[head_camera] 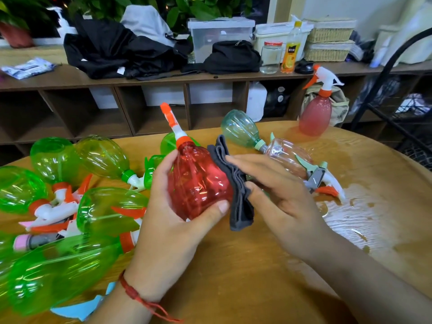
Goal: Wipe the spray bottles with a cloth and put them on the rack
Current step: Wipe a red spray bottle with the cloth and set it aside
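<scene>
Currently: red spray bottle [196, 181], held by my left hand [173, 220], fingers [163, 167] curled round it for steadiness; grey cloth [236, 190], pinched by my right hand [280, 199] against its side to wipe.

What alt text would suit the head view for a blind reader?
The left hand holds a red spray bottle while the right hand holds a grey cloth against its side. Green spray bottles lie on the wooden table at left.
</scene>
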A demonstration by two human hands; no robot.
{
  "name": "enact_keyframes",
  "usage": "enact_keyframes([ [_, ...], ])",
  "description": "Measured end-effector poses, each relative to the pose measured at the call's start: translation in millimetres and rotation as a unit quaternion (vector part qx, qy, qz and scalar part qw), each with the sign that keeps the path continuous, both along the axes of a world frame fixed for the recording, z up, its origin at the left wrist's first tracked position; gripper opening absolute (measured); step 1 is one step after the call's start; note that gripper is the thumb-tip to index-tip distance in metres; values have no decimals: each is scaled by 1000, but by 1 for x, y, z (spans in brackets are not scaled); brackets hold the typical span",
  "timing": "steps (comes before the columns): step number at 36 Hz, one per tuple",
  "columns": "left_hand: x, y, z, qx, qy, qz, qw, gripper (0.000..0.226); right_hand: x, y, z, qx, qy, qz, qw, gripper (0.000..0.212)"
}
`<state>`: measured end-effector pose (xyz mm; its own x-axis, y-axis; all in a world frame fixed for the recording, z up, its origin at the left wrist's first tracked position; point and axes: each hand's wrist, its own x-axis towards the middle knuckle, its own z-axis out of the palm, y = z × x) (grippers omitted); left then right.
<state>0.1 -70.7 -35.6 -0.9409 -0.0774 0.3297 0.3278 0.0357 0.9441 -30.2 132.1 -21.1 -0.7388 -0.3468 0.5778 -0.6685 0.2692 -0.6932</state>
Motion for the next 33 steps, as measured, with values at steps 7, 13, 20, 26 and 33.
enact_keyframes([
  [7,11,3,7,-64,6,-66,996,109,-7,0,1,-66,-73,3,995,40],
  [13,17,3,10,-102,-2,-112,988,111,-5,-1,8,-191,-176,37,965,34],
  [20,12,-1,10,-262,42,-29,964,118,-10,3,2,-137,-139,4,981,35],
  [26,10,4,0,-298,68,6,952,119,-7,1,-2,-42,-66,-25,997,39],
  [33,-1,-5,-2,-140,28,14,990,112,-1,-2,0,-20,-20,-12,1000,36],
])
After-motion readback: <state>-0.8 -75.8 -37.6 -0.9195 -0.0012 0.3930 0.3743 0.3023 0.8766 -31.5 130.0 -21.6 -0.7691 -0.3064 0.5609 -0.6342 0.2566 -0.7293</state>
